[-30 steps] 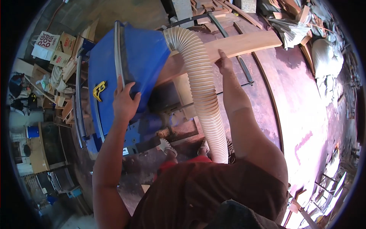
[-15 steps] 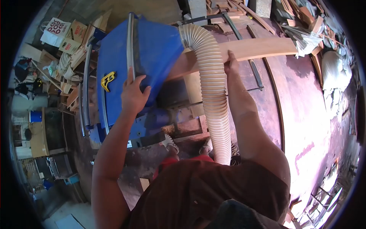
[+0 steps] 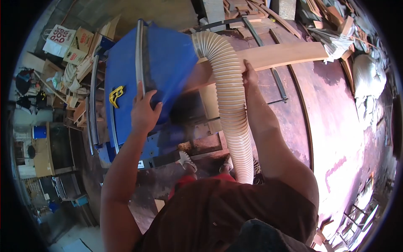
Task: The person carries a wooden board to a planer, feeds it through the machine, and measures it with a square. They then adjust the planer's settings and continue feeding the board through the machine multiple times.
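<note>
My left hand [image 3: 145, 113] lies with its fingers spread on the blue machine hood [image 3: 168, 50], fingertips at a metal rail [image 3: 140, 59]. My right hand [image 3: 250, 77] is at the near edge of a long wooden board [image 3: 285, 54], its thumb on top and the other fingers mostly hidden below. The board's left part passes behind a ribbed hose [image 3: 231, 101] and goes in under the hood. This hose bends down from the hood, between the board and my body. A yellow, handle-like piece [image 3: 116, 96] sits on the hood left of my left hand.
Cardboard boxes [image 3: 79, 46] and wood pieces are heaped at the left. Wood offcuts [image 3: 243, 10] and a full white sack [image 3: 369, 75] stand at the back and right. Dark metal bars [image 3: 279, 84] lie below the board. The hose reaches the floor by my feet.
The view has shifted slightly, so the hood and hose appear a little further left. My right hand sits slightly lower against the board's near edge. My left hand remains on the hood.
</note>
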Demonstrator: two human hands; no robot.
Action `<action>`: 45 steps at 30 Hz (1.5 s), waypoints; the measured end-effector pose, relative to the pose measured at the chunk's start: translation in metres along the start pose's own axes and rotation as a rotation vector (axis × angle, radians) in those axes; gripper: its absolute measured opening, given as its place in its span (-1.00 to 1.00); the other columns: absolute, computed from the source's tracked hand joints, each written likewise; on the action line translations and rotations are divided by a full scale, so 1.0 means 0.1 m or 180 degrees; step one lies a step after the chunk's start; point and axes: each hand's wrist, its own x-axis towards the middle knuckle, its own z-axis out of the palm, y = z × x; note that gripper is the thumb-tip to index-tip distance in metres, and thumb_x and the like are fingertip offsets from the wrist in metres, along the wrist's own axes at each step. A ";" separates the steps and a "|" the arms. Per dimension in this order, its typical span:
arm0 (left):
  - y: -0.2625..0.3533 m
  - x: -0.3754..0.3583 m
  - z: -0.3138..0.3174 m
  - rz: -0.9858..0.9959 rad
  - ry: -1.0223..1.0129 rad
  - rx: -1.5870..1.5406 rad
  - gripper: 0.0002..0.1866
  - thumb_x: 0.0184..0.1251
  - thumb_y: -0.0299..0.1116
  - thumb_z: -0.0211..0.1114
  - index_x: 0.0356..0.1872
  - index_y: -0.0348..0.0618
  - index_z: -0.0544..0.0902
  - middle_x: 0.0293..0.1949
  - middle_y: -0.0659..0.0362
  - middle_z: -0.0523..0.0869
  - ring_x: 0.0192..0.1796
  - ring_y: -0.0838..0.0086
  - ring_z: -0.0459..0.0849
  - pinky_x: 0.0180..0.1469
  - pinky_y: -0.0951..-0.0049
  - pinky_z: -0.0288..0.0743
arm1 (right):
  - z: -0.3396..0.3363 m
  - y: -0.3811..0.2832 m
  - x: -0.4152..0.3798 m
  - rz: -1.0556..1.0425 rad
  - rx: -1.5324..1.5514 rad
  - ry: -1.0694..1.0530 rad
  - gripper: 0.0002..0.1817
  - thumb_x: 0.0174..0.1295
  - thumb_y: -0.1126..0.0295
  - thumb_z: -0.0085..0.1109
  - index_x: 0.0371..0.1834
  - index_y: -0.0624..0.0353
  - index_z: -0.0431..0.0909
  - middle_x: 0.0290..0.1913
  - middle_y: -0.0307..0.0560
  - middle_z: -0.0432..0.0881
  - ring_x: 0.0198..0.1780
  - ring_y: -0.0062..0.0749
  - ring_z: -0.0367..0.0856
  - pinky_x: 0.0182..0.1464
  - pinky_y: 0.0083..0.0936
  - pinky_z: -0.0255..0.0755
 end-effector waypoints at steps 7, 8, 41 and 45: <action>-0.04 0.03 0.03 0.0161 0.0054 0.0106 -0.54 0.20 -0.28 0.38 0.17 0.05 0.57 0.53 -0.01 0.12 0.37 -0.04 0.37 0.27 0.13 0.43 | -0.10 -0.49 0.16 -0.0966 0.0072 0.0166 -0.46 0.17 0.56 0.30 0.23 0.23 0.37 0.08 -0.06 0.60 0.10 -0.19 0.60 0.18 -0.23 0.51; -0.03 0.03 0.04 0.0179 0.0061 0.0106 -0.54 0.20 -0.28 0.38 0.17 0.05 0.57 0.53 -0.01 0.12 0.37 -0.04 0.37 0.27 0.13 0.43 | -0.13 -0.55 0.20 -0.1273 -0.0027 0.0125 -0.47 0.16 0.57 0.31 0.22 0.23 0.38 0.08 -0.06 0.60 0.09 -0.20 0.61 0.16 -0.25 0.52; 0.52 -0.62 -0.54 0.2356 0.1531 -0.1140 -0.22 0.11 0.01 0.45 0.36 0.01 0.40 0.45 -0.12 0.23 0.49 -0.10 0.13 0.44 -0.05 0.08 | 0.99 -3.44 -5.11 -0.3742 -0.1137 -0.0818 -0.57 0.37 0.47 0.10 0.28 0.36 0.34 0.20 0.07 0.50 0.20 -0.18 0.50 0.28 -0.17 0.39; 0.44 -1.07 -0.99 0.2849 0.0979 -0.1288 -0.02 -0.18 0.17 0.56 0.31 -0.06 0.41 0.29 -0.09 0.45 0.36 -0.06 0.36 0.35 0.06 0.28 | 1.30 -3.02 -6.10 -0.3527 -0.1185 -0.0680 -0.53 0.39 0.40 0.09 0.31 0.34 0.30 0.23 0.08 0.48 0.27 -0.18 0.44 0.35 -0.16 0.31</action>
